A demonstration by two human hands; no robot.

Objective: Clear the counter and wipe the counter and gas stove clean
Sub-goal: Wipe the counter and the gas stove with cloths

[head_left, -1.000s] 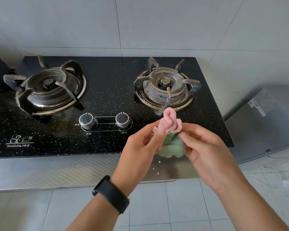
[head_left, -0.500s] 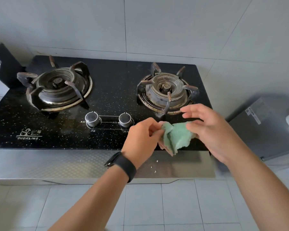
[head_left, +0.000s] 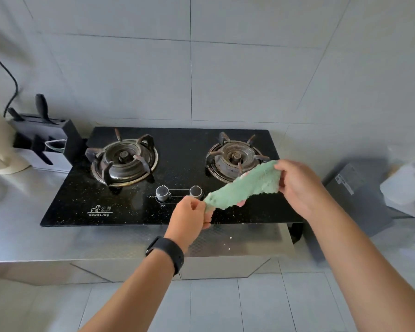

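Green fuzzy cloth (head_left: pixel 247 185) spreads taut, seemingly for wiping, ends pinched by fingers of left hand (head_left: pixel 191 214) at eight o'clock, right hand (head_left: pixel 297 185) at two.

Green fuzzy cloth (head_left: pixel 244 185) stretched taut in the air, above black speckled two-burner gas stove (head_left: pixel 134 200), set in steel counter (head_left: pixel 58 240)

one wide-angle view, worn on the head, looks forward and down from in front of the counter (head_left: pixel 58 243). the gas stove (head_left: pixel 182 164) fills mid-frame, with the tiled wall (head_left: pixel 225 80) above and the floor (head_left: pixel 213 307) below. the left hand (head_left: pixel 189 213), right hand (head_left: pixel 297 185) and the cloth (head_left: pixel 244 185) between them sit at arm's reach, right of centre.
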